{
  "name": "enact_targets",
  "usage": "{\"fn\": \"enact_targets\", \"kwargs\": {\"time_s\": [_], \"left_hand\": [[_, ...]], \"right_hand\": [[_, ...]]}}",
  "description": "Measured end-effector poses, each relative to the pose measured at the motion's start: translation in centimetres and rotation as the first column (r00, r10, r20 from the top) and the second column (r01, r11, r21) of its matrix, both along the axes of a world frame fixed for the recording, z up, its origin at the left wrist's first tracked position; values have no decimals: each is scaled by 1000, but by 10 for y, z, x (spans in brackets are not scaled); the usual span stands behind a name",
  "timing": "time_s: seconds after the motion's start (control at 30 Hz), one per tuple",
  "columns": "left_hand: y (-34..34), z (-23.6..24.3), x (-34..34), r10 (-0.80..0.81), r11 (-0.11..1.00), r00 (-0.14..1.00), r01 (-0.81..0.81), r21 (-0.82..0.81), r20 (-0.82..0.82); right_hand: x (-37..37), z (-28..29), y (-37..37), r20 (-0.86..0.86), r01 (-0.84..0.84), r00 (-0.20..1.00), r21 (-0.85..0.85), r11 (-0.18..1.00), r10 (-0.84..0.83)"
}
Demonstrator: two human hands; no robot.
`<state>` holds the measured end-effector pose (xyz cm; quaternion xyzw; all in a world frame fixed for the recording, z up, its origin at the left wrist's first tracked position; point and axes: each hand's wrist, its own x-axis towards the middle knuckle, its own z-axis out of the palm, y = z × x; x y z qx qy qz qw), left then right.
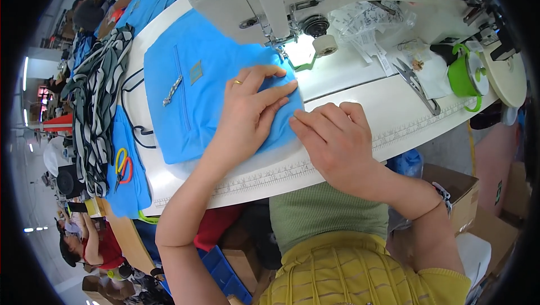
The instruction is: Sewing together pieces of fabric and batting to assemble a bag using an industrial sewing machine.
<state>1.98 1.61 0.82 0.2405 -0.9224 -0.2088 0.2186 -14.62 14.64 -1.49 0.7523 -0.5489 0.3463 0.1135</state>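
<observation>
Just right of centre in the upper half of the frame, the blue cloth (pixel 209 94) reaches the lit needle area (pixel 283 52) of the white sewing machine (pixel 225 1), its upper right corner close to the presser foot. The left hand (pixel 250 99) lies palm down on it, fingers loosely spread and bent, probably so that the layers stay flat and steady beside the needle; no fold shows gathered in those fingers. The right hand (pixel 334 139) is curled, thumb and forefinger drawn together at the cloth's right edge, which they appear to pinch, perhaps to line it up, though the grip is partly hidden. Most of the cloth spreads to the left of the left hand, zip and cord pull facing up, flat on the white table (pixel 394 99), which seems to bear its weight so that little drags on the corner. Against the right hand, it lies up and to the left, touching only at the fingertips. Metal snips (pixel 417 86) at the upper right lie apart from the cloth, presumably to be handy without getting in the way.
</observation>
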Motion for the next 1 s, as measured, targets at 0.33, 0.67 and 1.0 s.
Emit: {"fn": "enact_targets", "kwargs": {"time_s": [0.33, 0.67, 1.0], "left_hand": [[3, -7, -9, 43, 989, 999, -46, -139, -23], [-10, -3, -3, 22, 970, 1000, -25, -243, -15], [12, 1, 12, -41, 991, 999, 41, 130, -3]], "right_hand": [[-9, 1, -13, -15, -10, 1000, -32, 999, 10], [-12, 3, -38, 21, 65, 998, 13, 998, -65], [-16, 8, -17, 63, 32, 997, 160, 987, -43]]}}
